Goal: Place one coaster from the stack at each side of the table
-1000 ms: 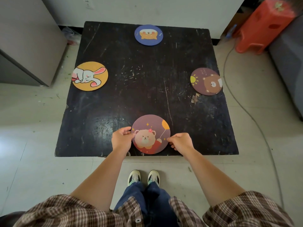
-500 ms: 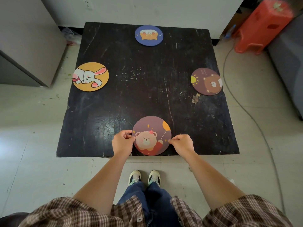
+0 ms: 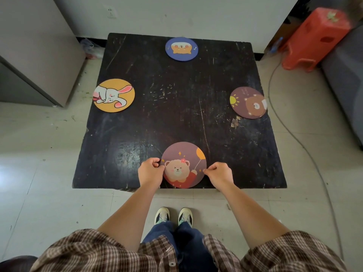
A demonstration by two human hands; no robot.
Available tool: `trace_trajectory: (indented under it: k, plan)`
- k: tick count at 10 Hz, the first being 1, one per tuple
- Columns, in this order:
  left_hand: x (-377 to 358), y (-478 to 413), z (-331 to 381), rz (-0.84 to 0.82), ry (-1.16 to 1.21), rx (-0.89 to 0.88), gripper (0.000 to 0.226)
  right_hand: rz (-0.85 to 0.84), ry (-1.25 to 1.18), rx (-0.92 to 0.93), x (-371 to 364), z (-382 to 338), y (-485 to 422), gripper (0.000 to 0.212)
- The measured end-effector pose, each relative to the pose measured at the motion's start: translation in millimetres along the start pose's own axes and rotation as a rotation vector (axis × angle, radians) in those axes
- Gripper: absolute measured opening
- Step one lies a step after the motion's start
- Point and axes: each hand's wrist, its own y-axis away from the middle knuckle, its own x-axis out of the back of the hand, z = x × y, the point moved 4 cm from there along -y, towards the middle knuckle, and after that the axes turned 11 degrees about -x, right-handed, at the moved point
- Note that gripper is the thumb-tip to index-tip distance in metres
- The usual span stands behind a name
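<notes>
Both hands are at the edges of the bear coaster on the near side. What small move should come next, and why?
Probably let go and draw both hands back. The bear-with-balloon coaster appears to lie flat by the near edge of the black table, pinched by the left hand and right hand. The rabbit coaster, blue coaster and sun-and-bear coaster already occupy the other sides.

Four coasters on a table [image 3: 176, 114], one at each side.
Bear coaster [image 3: 183, 164] lies at the near edge between left hand [image 3: 150, 171] and right hand [image 3: 219, 173]; rabbit coaster [image 3: 114, 95] left, sun coaster [image 3: 248, 102] right, far coaster [image 3: 181, 48] behind.
</notes>
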Motion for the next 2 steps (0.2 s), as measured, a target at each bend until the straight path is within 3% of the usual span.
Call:
trace_trajectory:
  k: [2]
  plan:
    - [15.7, 8.8, 1.5, -0.033, -0.221, -0.155, 0.035, -0.075, -0.050, 0.035, 16.3, -10.9, 7.7, 0.007]
